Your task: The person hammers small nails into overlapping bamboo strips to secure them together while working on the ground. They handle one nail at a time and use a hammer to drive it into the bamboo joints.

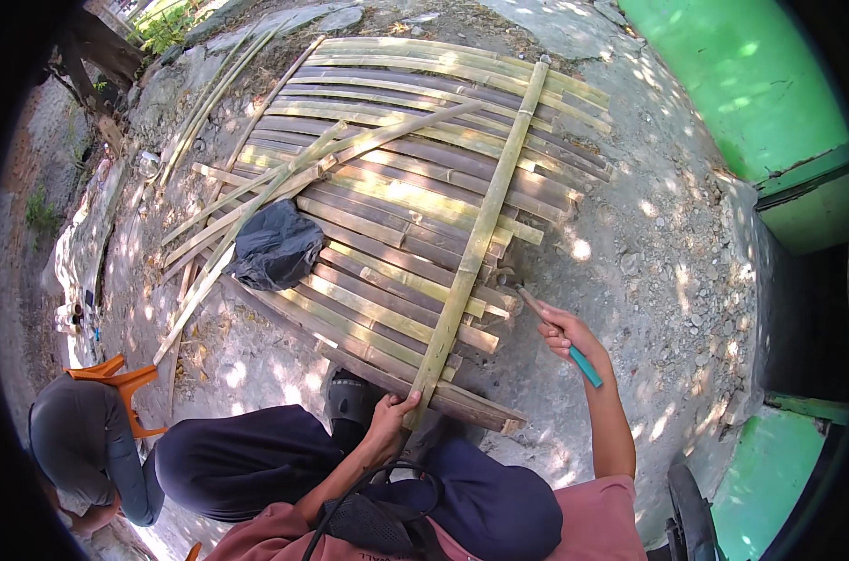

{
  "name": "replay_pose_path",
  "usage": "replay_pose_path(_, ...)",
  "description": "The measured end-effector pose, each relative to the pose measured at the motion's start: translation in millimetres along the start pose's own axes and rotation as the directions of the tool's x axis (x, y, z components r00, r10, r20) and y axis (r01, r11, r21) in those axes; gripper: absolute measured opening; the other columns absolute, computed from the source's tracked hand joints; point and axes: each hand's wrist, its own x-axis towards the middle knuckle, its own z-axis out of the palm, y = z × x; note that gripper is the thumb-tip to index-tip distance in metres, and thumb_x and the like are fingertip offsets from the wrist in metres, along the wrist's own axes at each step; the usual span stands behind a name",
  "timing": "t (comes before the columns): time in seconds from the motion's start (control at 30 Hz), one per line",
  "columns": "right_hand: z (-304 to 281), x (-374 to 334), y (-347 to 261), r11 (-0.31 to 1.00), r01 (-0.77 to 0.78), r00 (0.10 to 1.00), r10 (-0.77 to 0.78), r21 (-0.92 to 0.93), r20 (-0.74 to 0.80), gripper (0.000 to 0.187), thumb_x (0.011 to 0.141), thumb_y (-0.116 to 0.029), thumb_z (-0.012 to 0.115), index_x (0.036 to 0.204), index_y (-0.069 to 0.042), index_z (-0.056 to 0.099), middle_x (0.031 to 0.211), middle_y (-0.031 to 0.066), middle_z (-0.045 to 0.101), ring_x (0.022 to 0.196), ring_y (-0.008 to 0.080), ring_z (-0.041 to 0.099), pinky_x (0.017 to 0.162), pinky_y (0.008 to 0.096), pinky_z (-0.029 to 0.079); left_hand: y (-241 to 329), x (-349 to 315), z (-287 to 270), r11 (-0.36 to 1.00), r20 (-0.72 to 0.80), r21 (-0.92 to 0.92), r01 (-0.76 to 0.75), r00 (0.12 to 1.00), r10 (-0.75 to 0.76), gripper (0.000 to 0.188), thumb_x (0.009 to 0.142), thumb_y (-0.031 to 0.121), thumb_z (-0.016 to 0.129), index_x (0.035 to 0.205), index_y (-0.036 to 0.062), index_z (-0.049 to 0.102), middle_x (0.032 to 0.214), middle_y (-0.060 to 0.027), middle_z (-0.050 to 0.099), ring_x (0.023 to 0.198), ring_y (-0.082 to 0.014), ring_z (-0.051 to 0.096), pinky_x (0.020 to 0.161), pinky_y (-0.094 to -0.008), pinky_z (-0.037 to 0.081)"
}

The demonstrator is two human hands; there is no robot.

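Observation:
A long bamboo strip (485,217) lies crosswise over a row of split bamboo slats (387,192) on the ground before me. Its near end is gripped by my left hand (387,419), thumb on top. My right hand (565,334) is wrapped round the teal grip of a hammer (585,366), to the right of the slats. The hammer's head is close to the slat ends beside the strip; I cannot tell whether it touches them. On the slats' left part rests a crumpled black plastic bag (276,245).
Loose bamboo strips (256,201) cross over the slats' left side, and others lie farther left. Another person (83,439) sits at the lower left by an orange plastic stool (130,381). A green wall (733,84) stands at the right, beside gravelly ground (667,280).

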Motion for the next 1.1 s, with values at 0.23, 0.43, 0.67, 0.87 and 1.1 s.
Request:
replay_pose_path(0.23,24.4,0.1,34.5,0.631,0.201,0.78,-0.566,-0.75,-0.267,0.041,0.113,-0.022,0.06,0.15,-0.007,0.053,0.069,-0.0011,0.056,0.05,0.0074,0.051,0.043,0.0284,0.041,-1.8,6.0,4.3,0.999,-0.009,-0.002,0.053,0.999,-0.053,0.042,0.096,0.035,0.087,0.109,0.0068,0.059,0.104,-0.0036,0.061,0.105,-0.0168,0.056,0.097,-0.0346,0.043)
replay_pose_path(0.43,-22.7,3.8,101.1,0.64,0.247,0.602,-0.69,-0.728,-0.402,0.034,0.112,-0.02,0.061,0.142,-0.005,0.056,0.067,-0.0006,0.059,0.048,0.008,0.051,0.041,0.0282,0.039,6.9,4.8,5.3,0.997,-0.05,0.071,-0.002,0.999,0.005,0.047,0.094,0.038,0.09,0.095,0.0135,0.049,0.097,-0.0006,0.054,0.097,-0.0142,0.051,0.091,-0.0323,0.042)
replay_pose_path(0.67,20.2,-1.3,57.6,0.636,0.456,0.656,-0.713,-0.623,-0.249,0.05,0.113,-0.019,0.061,0.16,-0.003,0.054,0.072,0.0,0.06,0.049,0.0052,0.048,0.043,0.0261,0.039,9.9,-0.6,11.1,0.997,-0.068,0.061,-0.051,0.996,0.055,0.043,0.096,0.035,0.088,0.095,0.0119,0.052,0.093,0.0005,0.054,0.088,-0.0122,0.053,0.079,-0.031,0.046)
replay_pose_path(0.87,51.2,1.3,19.4,0.562,0.366,0.75,-0.65,-0.742,-0.123,0.051,0.113,-0.02,0.061,0.161,-0.004,0.054,0.071,-0.0018,0.058,0.05,0.0052,0.048,0.044,0.0262,0.04,1.6,5.2,9.1,0.998,-0.068,0.056,-0.038,0.997,0.041,0.046,0.095,0.035,0.089,0.092,0.0138,0.049,0.093,0.0008,0.054,0.087,-0.0119,0.052,0.079,-0.0322,0.045)
replay_pose_path(1.1,66.1,2.2,8.6,0.603,0.365,0.72,-0.666,-0.71,-0.196,0.05,0.111,-0.022,0.064,0.157,-0.003,0.059,0.067,-0.0008,0.058,0.053,0.0067,0.052,0.049,0.0289,0.044,-5.3,14.7,4.4,0.999,-0.036,0.047,-0.027,0.999,0.028,0.049,0.093,0.038,0.091,0.092,0.0146,0.047,0.093,0.0008,0.053,0.088,-0.0121,0.05,0.079,-0.0319,0.044)
